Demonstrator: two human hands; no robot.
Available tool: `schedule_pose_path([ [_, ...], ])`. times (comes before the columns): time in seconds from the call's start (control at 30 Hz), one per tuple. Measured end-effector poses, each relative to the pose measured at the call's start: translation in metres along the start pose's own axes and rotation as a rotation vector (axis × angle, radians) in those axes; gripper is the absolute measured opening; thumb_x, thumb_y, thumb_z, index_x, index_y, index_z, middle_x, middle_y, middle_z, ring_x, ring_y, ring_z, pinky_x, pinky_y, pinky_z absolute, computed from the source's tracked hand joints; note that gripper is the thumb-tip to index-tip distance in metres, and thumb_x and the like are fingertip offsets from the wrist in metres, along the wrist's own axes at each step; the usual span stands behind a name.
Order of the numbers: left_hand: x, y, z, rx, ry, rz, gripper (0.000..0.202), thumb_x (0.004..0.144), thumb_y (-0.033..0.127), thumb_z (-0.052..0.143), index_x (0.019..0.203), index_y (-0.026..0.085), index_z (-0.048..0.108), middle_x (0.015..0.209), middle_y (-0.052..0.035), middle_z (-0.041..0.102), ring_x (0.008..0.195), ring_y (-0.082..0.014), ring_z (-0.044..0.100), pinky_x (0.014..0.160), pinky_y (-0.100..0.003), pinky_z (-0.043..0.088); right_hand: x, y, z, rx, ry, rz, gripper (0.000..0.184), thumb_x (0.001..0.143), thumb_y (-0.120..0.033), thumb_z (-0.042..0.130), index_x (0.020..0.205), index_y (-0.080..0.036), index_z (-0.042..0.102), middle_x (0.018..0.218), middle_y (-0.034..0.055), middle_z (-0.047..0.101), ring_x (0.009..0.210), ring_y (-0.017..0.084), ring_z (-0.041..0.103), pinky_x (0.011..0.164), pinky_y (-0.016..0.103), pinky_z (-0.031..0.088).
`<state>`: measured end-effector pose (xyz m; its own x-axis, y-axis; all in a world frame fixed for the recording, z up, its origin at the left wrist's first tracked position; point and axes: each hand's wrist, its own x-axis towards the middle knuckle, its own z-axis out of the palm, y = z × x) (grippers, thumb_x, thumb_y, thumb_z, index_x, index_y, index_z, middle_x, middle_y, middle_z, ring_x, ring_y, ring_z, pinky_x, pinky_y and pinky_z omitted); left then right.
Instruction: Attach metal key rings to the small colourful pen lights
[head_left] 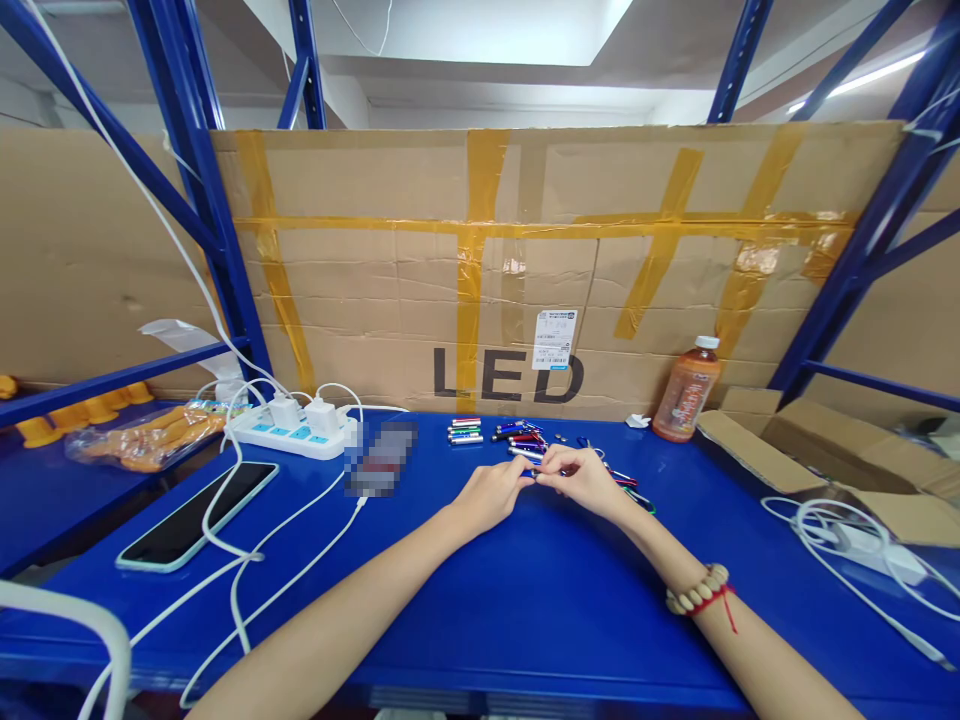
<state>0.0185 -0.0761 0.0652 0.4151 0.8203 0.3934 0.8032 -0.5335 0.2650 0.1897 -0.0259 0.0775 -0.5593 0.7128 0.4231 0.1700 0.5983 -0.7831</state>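
My left hand and my right hand meet over the blue tabletop, thumbs and fingertips pinched together. Whatever lies between the fingertips is small, dark and mostly hidden by them. Just behind the hands lies a loose pile of small shiny metallic tubes in blue, red, purple and silver. A few more tubes, red and green among them, stick out behind my right hand. To the left of the pile, several tubes lie side by side in a neat stack.
A white power strip with plugged-in chargers, a phone and trailing white cables occupy the left. Toward the right are an orange drink bottle, an open cardboard box and a coiled cable. A taped cardboard sheet stands behind.
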Motion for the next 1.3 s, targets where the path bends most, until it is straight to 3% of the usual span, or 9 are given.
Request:
schedule_pose_path([
  [0.27, 0.0, -0.002, 0.003, 0.005, 0.002, 0.013, 0.015, 0.089, 0.027, 0.031, 0.096, 0.017, 0.04, 0.107, -0.0038, 0.057, 0.099, -0.0172, 0.054, 0.075, -0.026, 0.045, 0.0, 0.0, 0.003, -0.085, -0.033, 0.104, 0.04, 0.066, -0.049, 0.059, 0.051, -0.012, 0.052, 0.057, 0.0031, 0.05, 0.051, 0.008, 0.042, 0.05, 0.023, 0.035],
  [0.5, 0.002, 0.002, 0.0, 0.004, -0.029, -0.045, 0.023, 0.09, 0.028, 0.031, 0.11, 0.021, 0.04, 0.104, -0.0023, 0.058, 0.095, -0.0164, 0.056, 0.074, -0.026, 0.044, 0.003, 0.002, 0.003, -0.103, -0.003, 0.144, 0.04, 0.065, -0.05, 0.059, 0.055, -0.012, 0.055, 0.058, 0.003, 0.05, 0.05, 0.008, 0.042, 0.049, 0.023, 0.034],
  [0.8, 0.005, 0.005, -0.001, 0.052, -0.061, -0.105, 0.024, 0.09, 0.028, 0.029, 0.104, 0.02, 0.046, 0.098, -0.0042, 0.059, 0.092, -0.016, 0.056, 0.071, -0.023, 0.043, 0.003, 0.002, -0.001, -0.131, -0.073, 0.164, 0.035, 0.072, -0.046, 0.055, 0.065, -0.012, 0.056, 0.054, 0.0015, 0.052, 0.047, 0.008, 0.044, 0.046, 0.021, 0.034],
  [1.0, 0.005, 0.006, -0.002, 0.043, -0.069, -0.134, 0.026, 0.091, 0.029, 0.027, 0.109, 0.021, 0.043, 0.103, -0.0036, 0.058, 0.095, -0.0168, 0.055, 0.07, -0.024, 0.044, 0.005, 0.008, -0.007, -0.225, -0.031, 0.076, 0.031, 0.071, -0.043, 0.058, 0.07, -0.012, 0.061, 0.064, 0.0034, 0.056, 0.05, 0.008, 0.045, 0.048, 0.021, 0.037],
  [1.17, 0.006, 0.007, -0.003, 0.031, -0.046, -0.132, 0.027, 0.091, 0.027, 0.025, 0.109, 0.02, 0.043, 0.105, -0.0039, 0.057, 0.093, -0.0171, 0.056, 0.069, -0.025, 0.044, 0.007, 0.012, -0.01, -0.155, 0.052, -0.041, 0.035, 0.066, -0.041, 0.064, 0.089, -0.015, 0.064, 0.083, 0.0062, 0.057, 0.052, 0.007, 0.047, 0.049, 0.021, 0.041],
  [1.3, 0.006, 0.005, -0.002, 0.026, -0.031, -0.131, 0.026, 0.091, 0.026, 0.024, 0.108, 0.02, 0.043, 0.103, -0.0032, 0.058, 0.092, -0.0177, 0.056, 0.067, -0.025, 0.044, 0.008, 0.012, -0.011, -0.149, 0.039, -0.103, 0.026, 0.068, -0.039, 0.064, 0.082, -0.017, 0.068, 0.083, 0.0067, 0.056, 0.058, 0.009, 0.051, 0.053, 0.022, 0.043],
])
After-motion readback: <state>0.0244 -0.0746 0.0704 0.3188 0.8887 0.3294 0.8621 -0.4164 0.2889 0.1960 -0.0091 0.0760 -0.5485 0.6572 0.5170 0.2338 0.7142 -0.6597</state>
